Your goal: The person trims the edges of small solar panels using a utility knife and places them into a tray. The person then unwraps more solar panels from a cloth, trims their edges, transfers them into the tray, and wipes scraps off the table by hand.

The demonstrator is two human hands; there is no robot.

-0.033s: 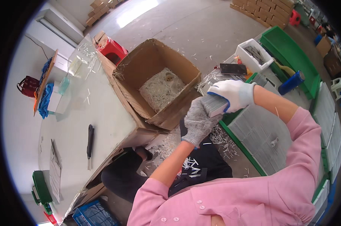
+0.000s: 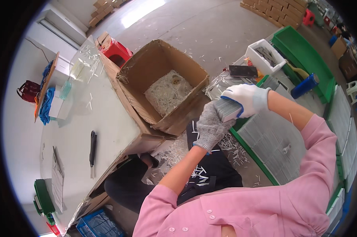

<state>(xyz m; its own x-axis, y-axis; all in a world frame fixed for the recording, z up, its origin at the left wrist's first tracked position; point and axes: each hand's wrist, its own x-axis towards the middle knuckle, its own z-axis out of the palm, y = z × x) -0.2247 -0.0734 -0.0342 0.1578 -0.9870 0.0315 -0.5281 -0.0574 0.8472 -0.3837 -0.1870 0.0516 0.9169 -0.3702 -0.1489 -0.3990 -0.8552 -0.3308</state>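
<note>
In front of my body I hold a stack of thin grey plates [image 2: 228, 109] between both gloved hands. My left hand [image 2: 211, 125], in a speckled grey knit glove, is closed round its near left side. From the right, my right hand [image 2: 247, 98], in a white glove with a blue edge, grips the top and right end. The fingers partly hide the stack, so its full length does not show. Just below my right hand is a green-edged tray [image 2: 273, 144] packed with rows of similar clear-grey plates. White slivers [image 2: 200, 173] lie on my dark trousers.
Ahead stands a cardboard box [image 2: 141, 79] with white scraps inside. To the left, a white table [image 2: 111, 134] holds a black-handled tool [image 2: 93, 148]. At right are a white foam box [image 2: 265, 55], a dark phone-like slab [image 2: 242, 71], a blue cylinder [image 2: 306, 85] and an upper green tray [image 2: 300, 59].
Both hands and the stack have shifted very slightly to the right. My grip on it looks the same.
</note>
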